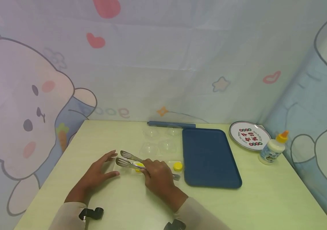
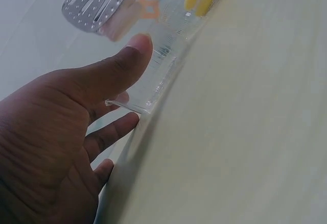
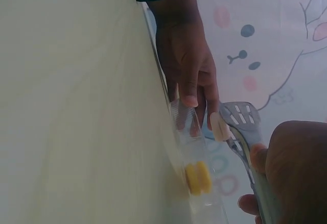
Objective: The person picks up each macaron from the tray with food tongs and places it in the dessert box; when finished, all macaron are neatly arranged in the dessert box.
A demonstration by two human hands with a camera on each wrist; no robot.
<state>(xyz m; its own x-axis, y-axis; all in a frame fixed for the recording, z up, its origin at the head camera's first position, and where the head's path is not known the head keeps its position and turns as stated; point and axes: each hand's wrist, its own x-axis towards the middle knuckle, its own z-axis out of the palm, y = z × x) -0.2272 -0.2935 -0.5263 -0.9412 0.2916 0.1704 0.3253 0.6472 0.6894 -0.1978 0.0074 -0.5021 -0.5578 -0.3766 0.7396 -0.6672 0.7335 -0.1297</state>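
Observation:
My right hand grips metal tongs with slotted heads, above a clear plastic tray. Between the tongs' heads sits a pale pinkish piece, also visible beneath one head in the left wrist view. Yellow macarons lie in the tray; one macaron stands on edge, its two halves showing. My left hand is at the tray's left end, thumb and fingers spread apart around it. In the left wrist view, the left fingertips are right at the tray's corner.
Behind the tray lies a clear plastic piece with several domes. A dark blue tray is to the right, and a blue bar lies along the back edge. Farther right are a printed plate and a glue bottle.

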